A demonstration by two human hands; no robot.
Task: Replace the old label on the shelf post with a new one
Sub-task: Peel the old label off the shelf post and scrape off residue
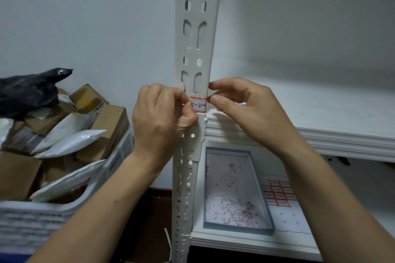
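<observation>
On the post (196, 49), left grip (162, 117) and right grip (245, 107) each pinch an end of the label (198, 104), probably the new one, not yet pressed flat.

A white label (198, 104) with red striped borders at top and bottom is stuck on the shelf post (197, 49). Blue handwriting on it reads "5-200". The start of the writing is hidden behind the thumb of the left hand (162, 117). On the lower shelf (245, 239) to the right, a sheet (279, 195) of red-bordered stickers carries handwritten entries too small to read. At the left, a cardboard box (88, 98) bears a barcode strip with illegible digits.
</observation>
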